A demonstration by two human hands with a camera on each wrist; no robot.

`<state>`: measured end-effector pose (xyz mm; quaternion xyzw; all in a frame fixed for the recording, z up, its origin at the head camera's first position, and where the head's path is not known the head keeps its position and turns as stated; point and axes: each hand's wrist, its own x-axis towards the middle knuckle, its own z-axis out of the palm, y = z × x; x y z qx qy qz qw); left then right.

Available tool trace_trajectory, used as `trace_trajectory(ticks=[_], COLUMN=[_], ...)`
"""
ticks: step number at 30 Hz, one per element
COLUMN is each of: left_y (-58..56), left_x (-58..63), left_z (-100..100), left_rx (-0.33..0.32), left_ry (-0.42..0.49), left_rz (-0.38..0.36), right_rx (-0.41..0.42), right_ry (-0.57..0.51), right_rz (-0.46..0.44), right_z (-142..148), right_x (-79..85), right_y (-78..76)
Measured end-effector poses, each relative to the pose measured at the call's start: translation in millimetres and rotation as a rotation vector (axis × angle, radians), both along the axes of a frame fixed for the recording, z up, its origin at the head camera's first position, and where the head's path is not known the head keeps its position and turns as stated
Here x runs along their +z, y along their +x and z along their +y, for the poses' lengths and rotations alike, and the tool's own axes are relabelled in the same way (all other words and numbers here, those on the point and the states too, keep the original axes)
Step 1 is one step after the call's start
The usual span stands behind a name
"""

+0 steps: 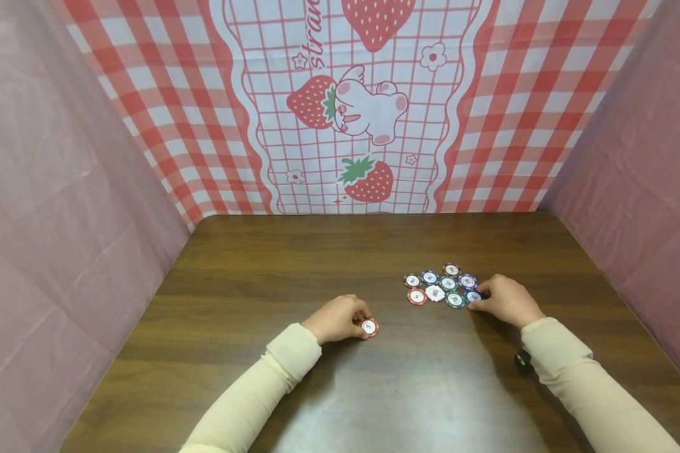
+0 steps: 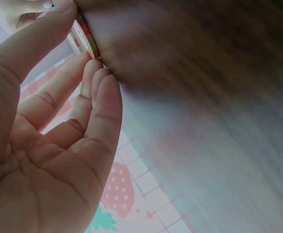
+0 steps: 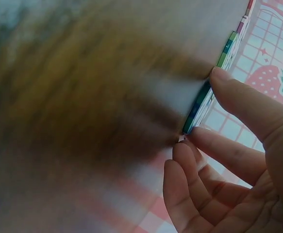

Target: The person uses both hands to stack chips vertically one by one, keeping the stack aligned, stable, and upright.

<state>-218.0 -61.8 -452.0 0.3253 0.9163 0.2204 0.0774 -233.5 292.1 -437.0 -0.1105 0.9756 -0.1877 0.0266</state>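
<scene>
Nine chips — right hand partly covering one, wooden table, strawberry cloth

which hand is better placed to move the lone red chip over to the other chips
Probably the left hand: it holds the lone red chip, while the right hand grips a blue chip in the cluster.

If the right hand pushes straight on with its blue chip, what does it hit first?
Most likely the green chip just left of the blue chip that the right hand pinches. In the head view they look nearly edge to edge; any small gap or lift is hard to judge.
</scene>
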Motion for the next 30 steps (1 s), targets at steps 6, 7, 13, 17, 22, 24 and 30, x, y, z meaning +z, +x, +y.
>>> trace_trajectory(ticks=[6,7,13,17,22,24,30], left_y=[-1.1,-1.2,-0.5,-0.4,-0.8,-1.0,-1.5], left_x=[-0.2,-0.3,0.7,1.4,1.7,1.4,0.2], left_z=[0.3,0.2,-0.4,-0.4,-0.7,-1.0,-1.6], left_rx=[0.001,0.001,0.000,-0.010,-0.008,-0.007,-0.018], left_ry=[-0.012,-0.011,-0.009,-0.009,-0.007,-0.011,-0.001], left_rz=[0.003,0.001,-0.005,0.004,-0.001,-0.004,0.001], right_rx=[0.010,0.010,-0.001,-0.010,-0.009,-0.008,-0.010], right_ry=[0.012,0.013,0.012,0.001,-0.008,-0.010,-0.030], right_rz=[0.012,0.011,0.008,0.012,0.019,0.022,0.043], right_z=[-1.1,-1.2,-0.6,1.1,4.3,5.7,10.6], right_x=[2.5,2.7,2.4,1.5,-0.2,-0.5,-0.5], right_y=[0.7,0.9,0.5,0.0,-0.4,-0.2,0.9])
